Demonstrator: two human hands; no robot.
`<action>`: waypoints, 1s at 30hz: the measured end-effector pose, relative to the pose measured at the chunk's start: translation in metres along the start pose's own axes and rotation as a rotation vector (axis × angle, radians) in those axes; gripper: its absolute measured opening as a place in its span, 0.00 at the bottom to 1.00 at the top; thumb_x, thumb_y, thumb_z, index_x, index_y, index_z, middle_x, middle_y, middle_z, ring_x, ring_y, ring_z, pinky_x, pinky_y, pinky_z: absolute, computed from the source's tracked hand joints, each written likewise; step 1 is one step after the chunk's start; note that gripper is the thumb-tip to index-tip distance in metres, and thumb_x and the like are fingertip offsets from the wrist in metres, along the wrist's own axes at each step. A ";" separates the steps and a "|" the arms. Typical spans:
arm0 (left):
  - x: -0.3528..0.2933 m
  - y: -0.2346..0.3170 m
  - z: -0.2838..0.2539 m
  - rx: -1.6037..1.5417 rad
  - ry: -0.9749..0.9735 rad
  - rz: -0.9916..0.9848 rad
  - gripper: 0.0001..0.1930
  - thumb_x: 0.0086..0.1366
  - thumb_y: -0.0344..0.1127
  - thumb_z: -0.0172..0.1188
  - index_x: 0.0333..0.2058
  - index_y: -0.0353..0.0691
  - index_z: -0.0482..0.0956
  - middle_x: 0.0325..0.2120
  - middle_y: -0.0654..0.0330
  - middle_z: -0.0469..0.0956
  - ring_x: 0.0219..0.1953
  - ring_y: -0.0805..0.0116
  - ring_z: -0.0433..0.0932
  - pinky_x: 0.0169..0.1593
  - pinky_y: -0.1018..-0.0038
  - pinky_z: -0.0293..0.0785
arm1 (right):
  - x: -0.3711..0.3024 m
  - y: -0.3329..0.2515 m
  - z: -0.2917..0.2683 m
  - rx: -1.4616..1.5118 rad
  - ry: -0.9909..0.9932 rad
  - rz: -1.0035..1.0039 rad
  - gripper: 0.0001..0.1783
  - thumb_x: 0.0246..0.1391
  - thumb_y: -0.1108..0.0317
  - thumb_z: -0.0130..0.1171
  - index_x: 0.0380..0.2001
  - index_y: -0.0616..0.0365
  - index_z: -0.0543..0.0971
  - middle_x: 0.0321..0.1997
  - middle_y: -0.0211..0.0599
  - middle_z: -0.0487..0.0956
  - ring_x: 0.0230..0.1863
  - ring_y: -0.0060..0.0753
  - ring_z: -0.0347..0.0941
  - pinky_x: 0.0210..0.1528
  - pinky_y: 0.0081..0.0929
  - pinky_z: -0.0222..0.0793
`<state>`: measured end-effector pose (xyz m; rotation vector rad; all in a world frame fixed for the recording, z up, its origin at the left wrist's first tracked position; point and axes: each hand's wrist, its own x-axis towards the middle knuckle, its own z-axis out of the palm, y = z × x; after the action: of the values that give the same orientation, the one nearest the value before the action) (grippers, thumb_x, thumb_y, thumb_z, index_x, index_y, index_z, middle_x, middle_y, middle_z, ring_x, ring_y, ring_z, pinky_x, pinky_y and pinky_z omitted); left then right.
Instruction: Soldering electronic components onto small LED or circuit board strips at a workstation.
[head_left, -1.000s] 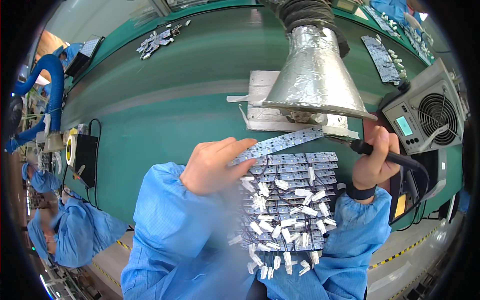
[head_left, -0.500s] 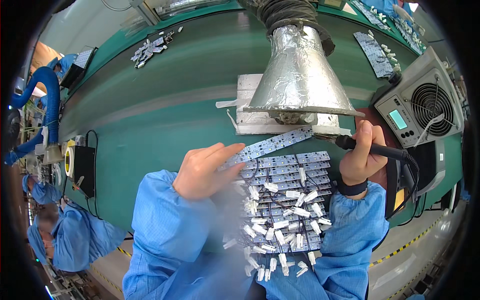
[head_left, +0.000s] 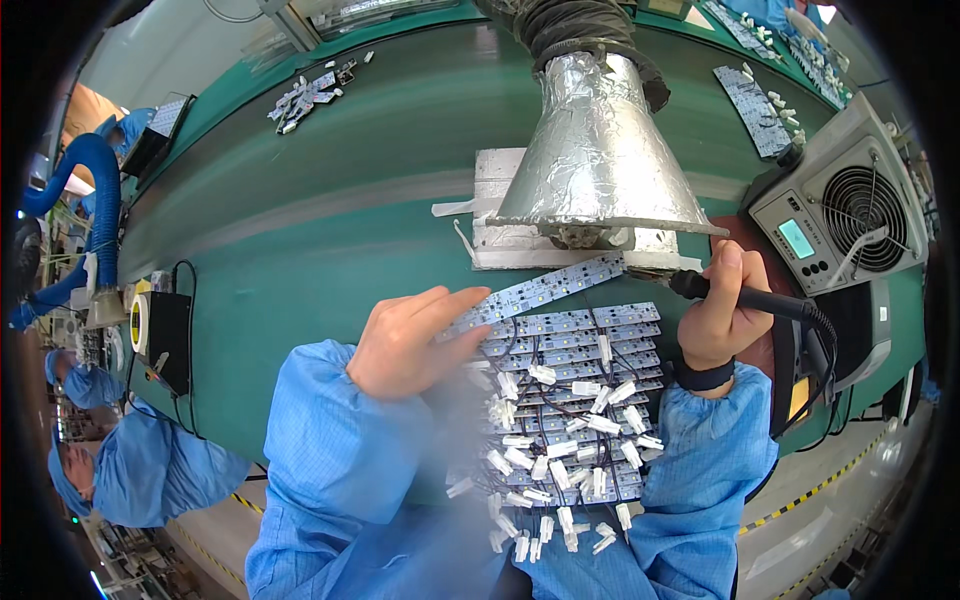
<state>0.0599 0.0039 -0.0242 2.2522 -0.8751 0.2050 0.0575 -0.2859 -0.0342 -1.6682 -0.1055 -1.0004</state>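
My left hand point(head_left: 405, 345) pinches the left end of a narrow white LED strip board point(head_left: 550, 289), which slants up to the right. In my right hand point(head_left: 725, 315) is a soldering iron point(head_left: 778, 303), gripped like a pen. Its tip is at the strip's right end, just under the foil-covered fume hood point(head_left: 603, 150); exact contact is too small to tell. Below the strip, several similar LED boards point(head_left: 625, 322) lie in overlapping rows, with black wires and white plug connectors point(head_left: 602, 424) spread over them. A blurred patch hides part of their left side.
A soldering station point(head_left: 800, 238) with a round fan stands at right. Under the hood lies a white board point(head_left: 495, 245). Small boards point(head_left: 308, 98) and LED panels point(head_left: 752, 112) lie on the green belt point(head_left: 420, 130). A black-and-white box point(head_left: 162, 335) and another person point(head_left: 170, 465) are at left.
The boards on the green belt have shifted slightly to the right. The person at left has moved their head. My hands, the strip and the iron stay nearly still.
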 end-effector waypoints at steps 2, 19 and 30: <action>0.000 0.000 0.000 -0.004 0.005 -0.007 0.19 0.52 0.28 0.69 0.44 0.33 0.80 0.19 0.56 0.72 0.16 0.65 0.68 0.20 0.71 0.63 | 0.001 -0.001 0.001 0.011 0.010 0.004 0.18 0.63 0.71 0.49 0.18 0.64 0.66 0.19 0.28 0.66 0.23 0.16 0.57 0.26 0.18 0.51; -0.034 0.012 -0.069 -0.287 -0.001 -0.440 0.13 0.64 0.32 0.61 0.44 0.32 0.79 0.28 0.65 0.78 0.30 0.80 0.72 0.34 0.80 0.69 | 0.015 0.007 -0.015 -0.016 0.239 0.005 0.21 0.63 0.68 0.52 0.15 0.60 0.66 0.15 0.22 0.65 0.21 0.13 0.55 0.22 0.19 0.49; -0.061 -0.002 -0.061 0.484 0.250 -0.338 0.17 0.59 0.37 0.64 0.45 0.37 0.79 0.44 0.53 0.76 0.47 0.51 0.74 0.50 0.61 0.69 | 0.016 0.000 -0.009 0.020 0.185 -0.005 0.21 0.63 0.65 0.52 0.15 0.59 0.66 0.16 0.20 0.63 0.22 0.12 0.54 0.24 0.18 0.47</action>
<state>0.0212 0.0779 -0.0031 2.6987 -0.3234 0.5761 0.0629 -0.3002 -0.0238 -1.5499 0.0029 -1.1493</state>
